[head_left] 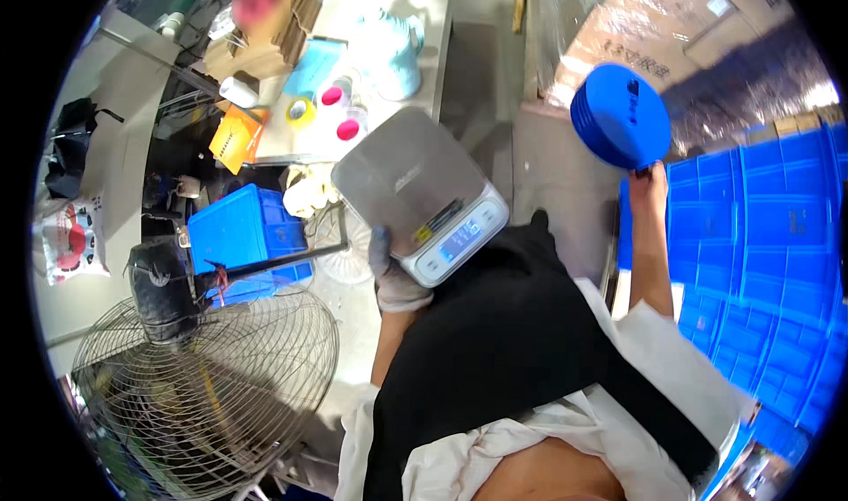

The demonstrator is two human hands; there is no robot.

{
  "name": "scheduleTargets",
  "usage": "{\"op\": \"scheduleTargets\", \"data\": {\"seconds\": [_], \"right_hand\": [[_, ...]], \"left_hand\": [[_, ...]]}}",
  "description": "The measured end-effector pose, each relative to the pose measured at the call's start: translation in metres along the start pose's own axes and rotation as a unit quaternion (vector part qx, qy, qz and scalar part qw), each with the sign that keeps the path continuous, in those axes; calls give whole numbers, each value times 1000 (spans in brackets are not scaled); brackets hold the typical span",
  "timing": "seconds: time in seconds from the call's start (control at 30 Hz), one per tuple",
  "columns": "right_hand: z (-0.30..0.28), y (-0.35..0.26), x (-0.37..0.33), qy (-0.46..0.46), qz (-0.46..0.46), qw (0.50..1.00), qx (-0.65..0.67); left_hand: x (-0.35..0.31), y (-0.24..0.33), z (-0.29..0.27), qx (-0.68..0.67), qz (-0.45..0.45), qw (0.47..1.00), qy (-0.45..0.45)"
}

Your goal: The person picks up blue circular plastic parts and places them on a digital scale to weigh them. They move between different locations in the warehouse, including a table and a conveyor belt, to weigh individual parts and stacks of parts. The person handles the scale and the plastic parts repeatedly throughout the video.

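My left hand (399,278), in a grey glove, grips the near left corner of a digital scale (406,170). The scale has a wide grey weighing plate, a white body and a lit display, and is held tilted in front of my black apron. Out to the right, my bare right hand (650,183) is closed on the lower rim of a round blue plastic piece (623,117). That piece has a flat face with a slot in it and ridged sides; its exact kind is unclear.
At the far left a white table (424,50) bears a light blue jug (390,55), tape rolls and cardboard. A floor fan (203,395) stands near left, beside a blue bin (252,236). Stacked blue crates (751,227) and wrapped cartons (654,24) line the right.
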State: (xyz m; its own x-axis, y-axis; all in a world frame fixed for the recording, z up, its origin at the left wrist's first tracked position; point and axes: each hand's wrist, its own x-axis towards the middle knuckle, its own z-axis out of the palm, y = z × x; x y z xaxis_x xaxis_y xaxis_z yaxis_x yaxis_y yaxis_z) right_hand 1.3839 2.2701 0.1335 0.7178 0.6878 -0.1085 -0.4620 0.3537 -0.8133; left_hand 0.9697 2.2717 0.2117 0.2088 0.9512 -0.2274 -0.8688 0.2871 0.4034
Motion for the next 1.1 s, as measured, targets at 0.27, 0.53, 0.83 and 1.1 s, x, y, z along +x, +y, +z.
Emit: {"op": "scheduleTargets", "data": {"seconds": [0.27, 0.53, 0.83, 1.1], "right_hand": [[1, -53, 148, -59, 120, 985, -107], [24, -40, 259, -140, 184, 968, -101], [121, 49, 373, -163, 247, 951, -83], [271, 167, 534, -245, 206, 943, -91]], "left_hand": [[89, -112, 54, -67, 63, 990, 110], [201, -166, 93, -103, 38, 985, 136], [363, -165, 80, -106, 52, 978, 170], [625, -105, 67, -130, 5, 991, 33]]}}
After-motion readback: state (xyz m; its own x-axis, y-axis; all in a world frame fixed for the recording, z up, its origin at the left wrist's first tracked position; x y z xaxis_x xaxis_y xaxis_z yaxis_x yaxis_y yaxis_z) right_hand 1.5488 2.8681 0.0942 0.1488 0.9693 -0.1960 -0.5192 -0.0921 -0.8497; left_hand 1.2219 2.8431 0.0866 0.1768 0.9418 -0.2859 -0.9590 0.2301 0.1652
